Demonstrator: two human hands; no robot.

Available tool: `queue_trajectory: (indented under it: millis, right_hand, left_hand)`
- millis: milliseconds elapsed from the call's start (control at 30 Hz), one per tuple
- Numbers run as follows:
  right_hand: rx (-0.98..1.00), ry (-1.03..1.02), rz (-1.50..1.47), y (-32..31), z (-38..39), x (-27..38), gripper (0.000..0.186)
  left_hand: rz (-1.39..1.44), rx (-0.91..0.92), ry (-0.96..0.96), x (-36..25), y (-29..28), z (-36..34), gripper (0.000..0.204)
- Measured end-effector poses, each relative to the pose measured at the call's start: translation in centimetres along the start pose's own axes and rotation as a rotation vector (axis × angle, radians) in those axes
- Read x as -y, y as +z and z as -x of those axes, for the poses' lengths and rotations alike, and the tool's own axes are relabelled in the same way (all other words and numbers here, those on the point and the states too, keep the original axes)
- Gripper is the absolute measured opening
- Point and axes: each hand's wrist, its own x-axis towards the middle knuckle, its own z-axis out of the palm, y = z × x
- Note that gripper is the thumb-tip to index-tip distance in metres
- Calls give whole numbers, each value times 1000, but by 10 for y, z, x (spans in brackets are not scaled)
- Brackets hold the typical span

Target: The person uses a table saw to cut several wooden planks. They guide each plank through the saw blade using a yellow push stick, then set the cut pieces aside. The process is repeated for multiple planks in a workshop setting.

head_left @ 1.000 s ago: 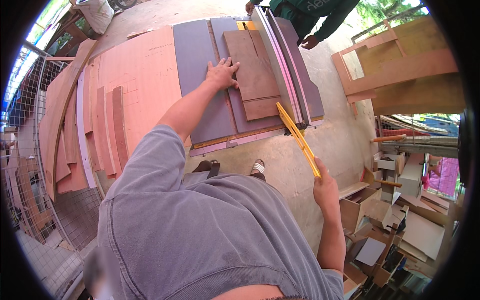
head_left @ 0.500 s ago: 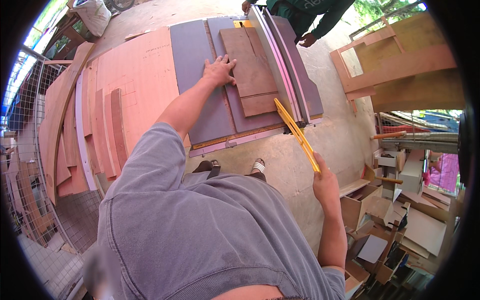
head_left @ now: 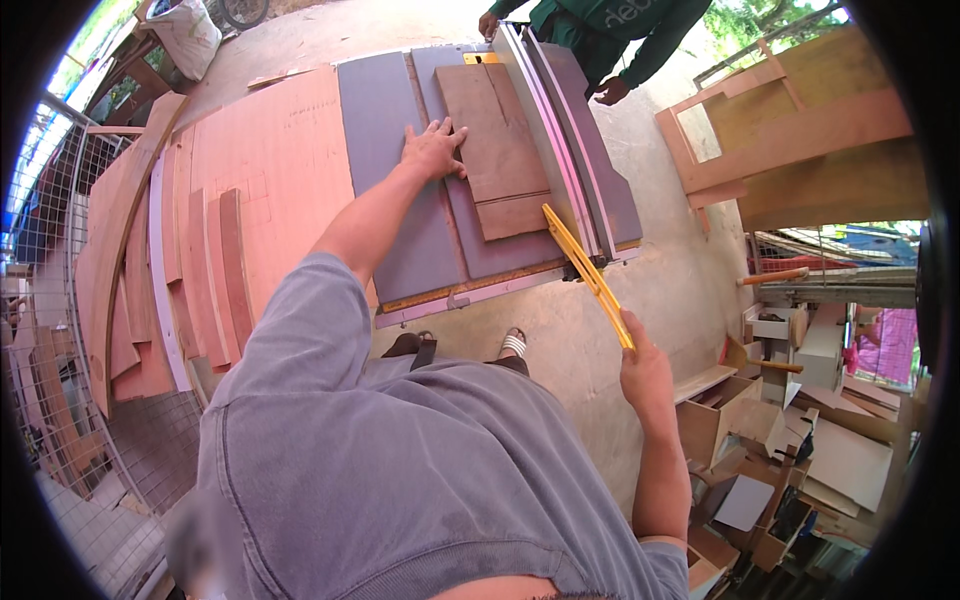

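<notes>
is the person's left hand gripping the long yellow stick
No, the left hand lies flat on the brown wooden board on the grey saw table, while the right hand holds the long yellow stick.

At the top centre, the person in the green long-sleeved shirt (head_left: 600,25) is cut off by the frame edge; only arms and chest show. The lower end of the long yellow stick (head_left: 585,275) is hidden inside the right hand (head_left: 645,375). The blurred patch at lower left hides the ground. The cardboard boxes (head_left: 760,450) at lower right are too cluttered to tell apart.
</notes>
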Motion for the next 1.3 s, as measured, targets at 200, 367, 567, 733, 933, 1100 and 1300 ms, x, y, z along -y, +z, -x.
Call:
queue_trajectory:
  millis: [200, 367, 567, 733, 933, 1100, 1300]
  right_hand:
    - [-15, -19, 14, 1, -2, 1, 65]
    - [3, -1, -26, 0, -7, 2, 67]
    - [28, 30, -30, -3, -11, 7, 65]
    - [14, 15, -4, -4, -14, 9, 65]
    - [4, 2, -1, -3, -18, 10, 66]
    - [1, -8, 5, -3, -24, 10, 66]
    - [9, -1, 7, -6, -27, 13, 66]
  left_hand:
    - [12, -6, -5, 3, -1, -3, 96]
    - [-9, 9, -17, 4, -3, -8, 97]
    - [-5, 3, -17, 7, -5, -12, 97]
    - [-14, -3, -22, 8, -7, -13, 98]
    - [-22, 1, -21, 9, -9, -17, 97]
    - [-11, -18, -18, 13, -9, -21, 96]
    - [-5, -13, -22, 14, -11, -23, 95]
